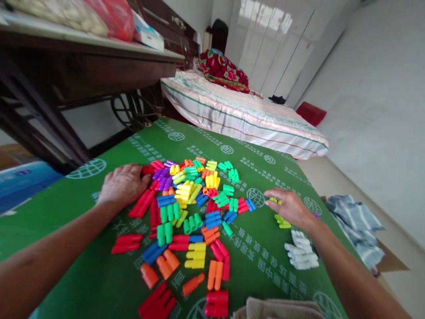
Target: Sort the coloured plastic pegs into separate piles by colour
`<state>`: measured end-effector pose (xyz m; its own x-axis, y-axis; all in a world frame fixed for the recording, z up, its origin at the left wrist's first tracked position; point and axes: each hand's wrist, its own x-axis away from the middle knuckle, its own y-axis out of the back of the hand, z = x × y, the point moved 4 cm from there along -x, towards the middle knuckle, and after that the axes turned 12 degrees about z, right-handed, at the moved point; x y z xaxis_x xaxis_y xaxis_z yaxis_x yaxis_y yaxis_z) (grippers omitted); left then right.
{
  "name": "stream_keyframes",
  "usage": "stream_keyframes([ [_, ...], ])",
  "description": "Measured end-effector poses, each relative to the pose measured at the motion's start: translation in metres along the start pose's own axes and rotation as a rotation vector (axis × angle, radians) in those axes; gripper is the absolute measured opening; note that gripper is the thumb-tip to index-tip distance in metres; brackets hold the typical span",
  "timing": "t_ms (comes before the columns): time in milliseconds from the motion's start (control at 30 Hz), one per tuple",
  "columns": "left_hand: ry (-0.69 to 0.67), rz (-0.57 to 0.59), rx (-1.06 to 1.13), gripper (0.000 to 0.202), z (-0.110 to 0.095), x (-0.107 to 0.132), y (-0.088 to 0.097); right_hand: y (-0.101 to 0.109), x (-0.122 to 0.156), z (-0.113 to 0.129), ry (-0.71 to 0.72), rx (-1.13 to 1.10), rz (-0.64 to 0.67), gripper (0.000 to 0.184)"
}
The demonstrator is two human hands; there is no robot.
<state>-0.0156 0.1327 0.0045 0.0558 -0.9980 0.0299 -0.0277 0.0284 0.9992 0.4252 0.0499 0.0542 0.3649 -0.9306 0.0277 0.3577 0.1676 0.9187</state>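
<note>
Bullet-shaped plastic toy blocks in joined tubes lie in a loose heap on the green table (245, 266). My left hand (121, 184) rests palm down at the heap's left edge, fingers loosely bent and thumb apart. Its fingertips touch or nearly touch a dark red block (148, 170); long red blocks (142, 203) and purple blocks (162, 178) lie beside it. On the right, my right hand (287, 206) hovers low, thumb and index finger apart around a lime block (275, 200). Another lime cluster (282, 221) and white blocks (301, 251) lie below that hand.
Scattered orange (215, 274), red (217, 303) and yellow blocks (195, 255) lie nearer me. Folded beige cloth (279, 309) sits at the front edge. A dark side table (99, 57) stands left, a bed (245, 110) beyond, and striped cloth (355, 226) right.
</note>
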Motion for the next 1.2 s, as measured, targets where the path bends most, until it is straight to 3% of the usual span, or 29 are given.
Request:
stream_keyframes([
  [267, -0.01, -0.038, 0.046, 0.052, 0.0, 0.008, 0.003, -0.017, -0.064, 0.034, 0.077, 0.027, 0.033, 0.018],
  [500, -0.022, -0.073, 0.066, 0.053, 0.003, 0.01, 0.001, -0.027, -0.139, 0.062, -0.014, 0.193, 0.113, 0.021],
  [733, -0.031, -0.108, 0.073, 0.051, 0.004, 0.014, 0.001, -0.05, -0.201, 0.097, -0.103, 0.243, 0.189, 0.02],
  [933, -0.02, -0.093, 0.077, 0.05, 0.005, 0.013, -0.002, -0.063, -0.222, 0.101, -0.186, 0.264, 0.251, 0.012],
  [1200, -0.027, -0.1, 0.066, 0.051, 0.005, 0.012, -0.003, -0.057, -0.21, 0.088, -0.1, 0.215, 0.15, 0.014],
])
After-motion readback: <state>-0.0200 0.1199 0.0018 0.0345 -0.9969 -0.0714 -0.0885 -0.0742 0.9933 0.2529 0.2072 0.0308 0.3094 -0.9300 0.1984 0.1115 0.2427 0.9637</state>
